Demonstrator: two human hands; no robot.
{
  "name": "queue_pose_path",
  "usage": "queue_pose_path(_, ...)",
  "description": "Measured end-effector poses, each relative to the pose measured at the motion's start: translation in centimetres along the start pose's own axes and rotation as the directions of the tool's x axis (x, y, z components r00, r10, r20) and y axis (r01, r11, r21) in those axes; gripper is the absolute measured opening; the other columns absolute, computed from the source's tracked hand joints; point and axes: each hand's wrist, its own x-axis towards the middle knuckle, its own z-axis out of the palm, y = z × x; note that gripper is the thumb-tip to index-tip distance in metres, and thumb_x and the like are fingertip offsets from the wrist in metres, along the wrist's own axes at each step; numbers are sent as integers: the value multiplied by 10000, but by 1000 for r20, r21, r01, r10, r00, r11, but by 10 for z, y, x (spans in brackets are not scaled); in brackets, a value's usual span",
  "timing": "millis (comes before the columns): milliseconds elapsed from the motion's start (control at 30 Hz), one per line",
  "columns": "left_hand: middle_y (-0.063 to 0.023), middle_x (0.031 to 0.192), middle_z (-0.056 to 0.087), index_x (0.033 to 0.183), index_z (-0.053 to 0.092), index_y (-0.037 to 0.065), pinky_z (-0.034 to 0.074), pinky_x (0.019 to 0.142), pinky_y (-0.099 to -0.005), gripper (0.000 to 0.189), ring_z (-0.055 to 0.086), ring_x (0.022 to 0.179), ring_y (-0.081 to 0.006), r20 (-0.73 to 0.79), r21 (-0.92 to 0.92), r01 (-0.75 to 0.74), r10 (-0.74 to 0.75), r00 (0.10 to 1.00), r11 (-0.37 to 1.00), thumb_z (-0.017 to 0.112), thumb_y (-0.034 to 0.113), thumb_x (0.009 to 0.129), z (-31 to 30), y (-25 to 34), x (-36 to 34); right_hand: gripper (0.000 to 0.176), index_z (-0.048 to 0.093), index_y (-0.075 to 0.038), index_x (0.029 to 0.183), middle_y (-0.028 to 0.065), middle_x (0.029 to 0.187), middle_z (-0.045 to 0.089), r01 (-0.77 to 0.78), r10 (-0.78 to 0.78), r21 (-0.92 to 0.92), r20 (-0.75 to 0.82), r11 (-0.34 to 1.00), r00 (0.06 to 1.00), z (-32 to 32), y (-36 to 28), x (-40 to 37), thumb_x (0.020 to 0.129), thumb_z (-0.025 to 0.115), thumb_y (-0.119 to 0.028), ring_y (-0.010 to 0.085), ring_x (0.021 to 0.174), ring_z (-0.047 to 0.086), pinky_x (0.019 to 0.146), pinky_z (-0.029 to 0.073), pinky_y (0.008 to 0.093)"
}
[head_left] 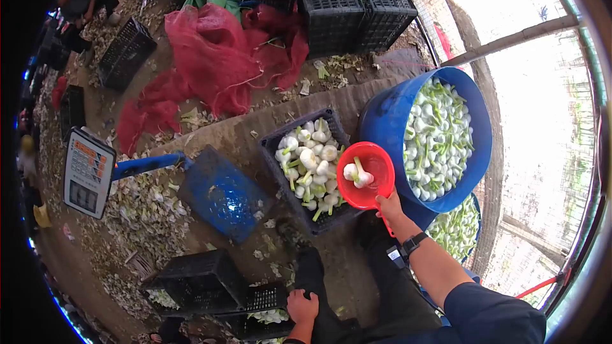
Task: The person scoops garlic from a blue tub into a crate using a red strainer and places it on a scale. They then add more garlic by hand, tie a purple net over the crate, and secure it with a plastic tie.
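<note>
My right hand [390, 207] grips the handle of a red plastic dipper [346, 192]. Inside the dipper lie a garlic bulb [358, 173] with a green stem and perhaps part of another. Directly beneath and left of it is a black crate [271, 156] filled with garlic bulbs [308, 160]. To the dipper's right stands a blue barrel [382, 111] holding many trimmed garlic bulbs [438, 137]. My left hand [302, 306] rests by my leg with curled fingers, and I see nothing in it.
A scale display [89, 172] rises on a blue post beside the blue scale platform [226, 194]. Black crates [197, 280] stand lower left; stacked crates [357, 13] stand at the back. Red mesh [213, 57] covers the ground. A person [86, 0] bends at upper left.
</note>
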Motion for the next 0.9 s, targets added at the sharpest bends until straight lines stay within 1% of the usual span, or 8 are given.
queue_pose_path(200,-112,1033,610,977,652,62,496,820,-451,320,575,995,-320,45,32,35,-36,998,999,698,290,757,-7,8,1,645,329,-146,1432,64,1073,595,98,-98,-4,-46,995,994,-8,-17,-20,839,557,-33,144,675,577,370,428,252)
queue_pose_path(267,-118,1045,606,977,651,60,488,848,-453,317,573,1004,-326,54,23,50,-51,997,998,694,284,758,-10,12,2,770,207,-186,1521,124,1267,558,118,-116,-62,38,991,993,-11,-35,-37,845,535,-18,242,958,631,565,554,333)
queue_pose_path(300,-124,1057,602,978,650,57,480,875,-455,314,571,1014,-332,64,15,67,-68,996,998,690,278,759,-12,14,2,770,207,-186,1521,124,1267,558,112,-110,-65,36,992,993,-13,-28,-37,845,535,-18,242,958,631,565,554,333)
queue_pose_path(367,-124,1054,603,974,649,57,481,869,-455,312,573,1011,-332,64,15,58,-59,996,998,691,277,757,-11,13,1,793,216,-198,1524,187,1356,491,563,-649,-502,6,656,761,-17,-6,-38,828,542,-3,354,1132,578,816,555,398)
queue_pose_path(500,-126,1051,606,963,649,56,485,848,-457,309,575,1001,-334,51,16,41,-42,998,999,692,276,752,-9,14,2,823,225,-196,1522,215,1478,314,439,-600,-806,134,397,789,2,-6,-59,801,570,1,427,1258,451,950,493,445)
queue_pose_path(633,-126,1030,615,970,654,48,495,820,-464,317,580,983,-332,25,47,-7,6,1000,999,690,266,743,-6,11,0,808,229,-201,1521,206,1473,330,349,-576,-855,73,385,814,10,-2,-50,813,567,-6,417,1272,442,947,496,442)
queue_pose_path(800,-131,1035,610,966,653,52,487,821,-473,310,576,985,-343,5,39,-24,24,1000,999,686,263,741,-1,17,4,800,227,-100,1510,213,1460,356,621,-723,-643,148,448,675,-27,-30,-71,799,574,15,429,1295,419,1021,443,428)
queue_pose_path(900,-134,1046,601,965,649,53,483,825,-480,309,573,989,-347,22,69,8,-10,1000,998,689,259,739,4,20,6,824,177,-20,1515,221,1467,378,679,-784,-473,-42,561,619,-69,-41,-72,796,571,63,349,1329,430,1052,395,379)
